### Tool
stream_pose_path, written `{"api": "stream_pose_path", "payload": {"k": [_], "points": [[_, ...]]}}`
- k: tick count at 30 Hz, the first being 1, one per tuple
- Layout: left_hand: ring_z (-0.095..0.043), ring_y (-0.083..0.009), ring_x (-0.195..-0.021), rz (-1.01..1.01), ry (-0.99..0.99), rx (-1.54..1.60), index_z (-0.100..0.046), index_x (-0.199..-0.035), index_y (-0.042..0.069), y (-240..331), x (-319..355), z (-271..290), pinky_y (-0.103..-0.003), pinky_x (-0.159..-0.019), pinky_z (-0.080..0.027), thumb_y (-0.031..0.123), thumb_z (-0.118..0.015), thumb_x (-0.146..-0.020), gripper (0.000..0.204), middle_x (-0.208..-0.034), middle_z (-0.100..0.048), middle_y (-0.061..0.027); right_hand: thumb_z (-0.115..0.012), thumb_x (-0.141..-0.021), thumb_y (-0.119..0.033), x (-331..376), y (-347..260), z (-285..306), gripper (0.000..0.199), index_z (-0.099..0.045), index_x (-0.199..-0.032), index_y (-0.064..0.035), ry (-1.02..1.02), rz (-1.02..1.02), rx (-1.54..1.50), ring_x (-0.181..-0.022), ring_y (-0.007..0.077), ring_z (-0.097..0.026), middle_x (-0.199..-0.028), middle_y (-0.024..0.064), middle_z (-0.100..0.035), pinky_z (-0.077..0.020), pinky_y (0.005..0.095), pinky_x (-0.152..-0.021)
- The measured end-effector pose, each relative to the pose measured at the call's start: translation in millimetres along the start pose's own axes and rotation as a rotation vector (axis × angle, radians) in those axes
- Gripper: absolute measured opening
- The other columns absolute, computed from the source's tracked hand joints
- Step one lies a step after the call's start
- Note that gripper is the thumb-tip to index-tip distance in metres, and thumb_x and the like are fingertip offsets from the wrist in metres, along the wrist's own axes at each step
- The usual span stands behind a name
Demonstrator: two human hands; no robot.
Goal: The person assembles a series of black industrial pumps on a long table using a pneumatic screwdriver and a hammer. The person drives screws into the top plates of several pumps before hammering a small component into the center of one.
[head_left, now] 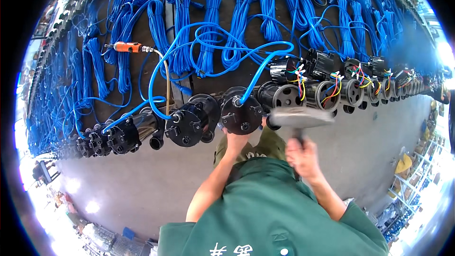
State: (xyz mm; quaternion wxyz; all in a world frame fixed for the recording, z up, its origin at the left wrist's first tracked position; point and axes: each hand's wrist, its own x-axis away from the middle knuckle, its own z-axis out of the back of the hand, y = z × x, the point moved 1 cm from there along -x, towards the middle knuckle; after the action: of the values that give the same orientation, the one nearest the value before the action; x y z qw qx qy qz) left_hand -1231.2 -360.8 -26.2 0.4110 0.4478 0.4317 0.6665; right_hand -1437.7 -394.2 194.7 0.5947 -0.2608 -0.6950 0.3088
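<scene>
My right hand [303, 159] is closed round the dark handle of a mallet [302, 117], whose wide grey head is smeared by motion. The mallet head is to the right of a black round-capped pump housing [241, 114] at the bench edge. Under that housing my left hand [237, 143] is curled against it from below, its fingertips partly hidden. A blue cable [258, 73] rises from a fitting on the housing's cap. Just left stands another capped housing [185, 128] with its own blue cable. To the right, an uncapped black cylinder [284, 96] shows a holed inner face.
Bundles of blue cable [239, 23] cover the dark bench. An orange pneumatic screwdriver [127, 47] lies at the left with its hose. More black cylinders with coloured wires [332, 92] line the edge rightward. Shelving [407, 185] stands beyond the grey floor [142, 185].
</scene>
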Motion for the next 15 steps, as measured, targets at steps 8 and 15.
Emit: {"api": "stream_pose_path", "payload": {"k": [8, 15], "points": [[-0.062, -0.0160, -0.093, -0.061, 0.008, -0.016, -0.064, -0.115, 0.003, -18.6, -0.5, -1.3, -0.033, -0.083, -0.054, 0.004, -0.082, -0.082, 0.038, -0.103, -0.065, -0.0019, -0.063, -0.104, -0.037, 12.8, -19.8, 14.3, 0.037, -0.052, -0.093, -0.0045, -0.056, -0.073, -0.024, -0.055, 0.0051, -0.044, -0.069, -0.0029, -0.051, -0.0369, 0.0231, -0.048], [-0.063, -0.0176, -0.094, -0.022, 0.027, -0.103, -0.064, -0.118, 0.000, -18.9, 3.9, -4.7, -0.034, -0.085, -0.054, 0.004, -0.083, -0.080, 0.043, -0.106, -0.067, -0.0055, -0.067, -0.103, -0.029, 13.8, -26.5, 15.5, 0.030, -0.057, -0.091, -0.0034, 0.005, 0.091, 0.144, -0.056, 0.0052, -0.047, -0.067, -0.0028, -0.054, -0.0378, 0.0249, -0.049]]}}
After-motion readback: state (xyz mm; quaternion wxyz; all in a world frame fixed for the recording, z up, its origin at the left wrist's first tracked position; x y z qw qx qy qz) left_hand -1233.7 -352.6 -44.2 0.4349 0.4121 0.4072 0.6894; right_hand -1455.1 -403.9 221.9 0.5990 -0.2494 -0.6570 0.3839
